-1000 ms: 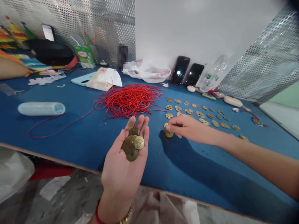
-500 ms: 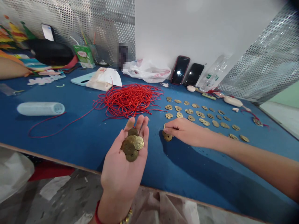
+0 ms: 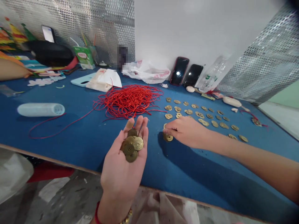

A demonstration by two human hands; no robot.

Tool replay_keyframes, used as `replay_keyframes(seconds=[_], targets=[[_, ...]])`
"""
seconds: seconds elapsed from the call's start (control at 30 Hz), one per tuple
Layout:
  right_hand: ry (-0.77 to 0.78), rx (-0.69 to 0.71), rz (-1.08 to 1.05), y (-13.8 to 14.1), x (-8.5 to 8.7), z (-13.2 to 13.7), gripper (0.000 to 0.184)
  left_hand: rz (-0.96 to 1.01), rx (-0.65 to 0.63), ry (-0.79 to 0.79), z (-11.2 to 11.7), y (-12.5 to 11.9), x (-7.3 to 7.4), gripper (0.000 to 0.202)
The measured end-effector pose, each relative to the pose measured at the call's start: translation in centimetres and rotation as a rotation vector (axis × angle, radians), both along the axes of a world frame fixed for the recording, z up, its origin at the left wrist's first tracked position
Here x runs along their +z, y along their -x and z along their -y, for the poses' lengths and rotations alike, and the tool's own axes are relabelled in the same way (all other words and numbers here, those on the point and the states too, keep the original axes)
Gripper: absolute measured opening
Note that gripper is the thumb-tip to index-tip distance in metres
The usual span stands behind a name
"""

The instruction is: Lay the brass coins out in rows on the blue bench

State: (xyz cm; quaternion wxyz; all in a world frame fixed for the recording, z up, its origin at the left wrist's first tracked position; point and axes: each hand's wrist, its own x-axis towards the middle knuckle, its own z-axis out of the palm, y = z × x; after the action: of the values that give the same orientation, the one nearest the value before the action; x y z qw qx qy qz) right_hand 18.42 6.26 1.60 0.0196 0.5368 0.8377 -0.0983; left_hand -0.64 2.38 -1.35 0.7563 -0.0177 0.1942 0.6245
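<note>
Left hand (image 3: 123, 168), frame bottom-centre, lay flat open, palm up, cupping a coin pile (image 3: 131, 145). Right hand (image 3: 187, 130) pinched coins (image 3: 167, 137) on the blue worktop (image 3: 81, 137), centre frame.

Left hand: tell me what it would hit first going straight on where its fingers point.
Probably the red cord pile: the left hand, palm up holding coins, points at it. Height is unclear; it might pass above.

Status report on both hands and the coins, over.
Left grip open, palm up, cupping brass coins. Right grip pinched on small coin stack on blue table. Red cord tangle behind, touching neither.
</note>
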Motion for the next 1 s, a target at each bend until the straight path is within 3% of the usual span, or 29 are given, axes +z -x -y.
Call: replay_keyframes(seconds=[0.2, 0.37, 0.6, 0.83, 1.0], targets=[[0.024, 0.018, -0.171, 0.2, 0.2, -0.3, 0.040, -0.013, 0.003, 0.012, -0.2, -0.1, 0.1, 0.038], [0.200, -0.002, -0.291, -0.6, 0.0, -0.6, 0.039, -0.008, -0.007, 0.008, -0.1, 0.0, 0.0, 0.039], [0.212, -0.051, -0.312, -1.3, 0.2, -0.7, 0.039, -0.019, -0.001, 0.026, 0.0, 0.0, 0.1, 0.038], [0.201, -0.131, -0.339, -3.3, 2.2, 0.2, 0.039, -0.005, 0.011, 0.013, -0.2, -0.1, -0.1, 0.036], [0.307, -0.164, -0.338, -5.4, 2.5, 1.4, 0.040, -0.007, 0.014, -0.004, -0.2, -0.1, -0.1, 0.035]])
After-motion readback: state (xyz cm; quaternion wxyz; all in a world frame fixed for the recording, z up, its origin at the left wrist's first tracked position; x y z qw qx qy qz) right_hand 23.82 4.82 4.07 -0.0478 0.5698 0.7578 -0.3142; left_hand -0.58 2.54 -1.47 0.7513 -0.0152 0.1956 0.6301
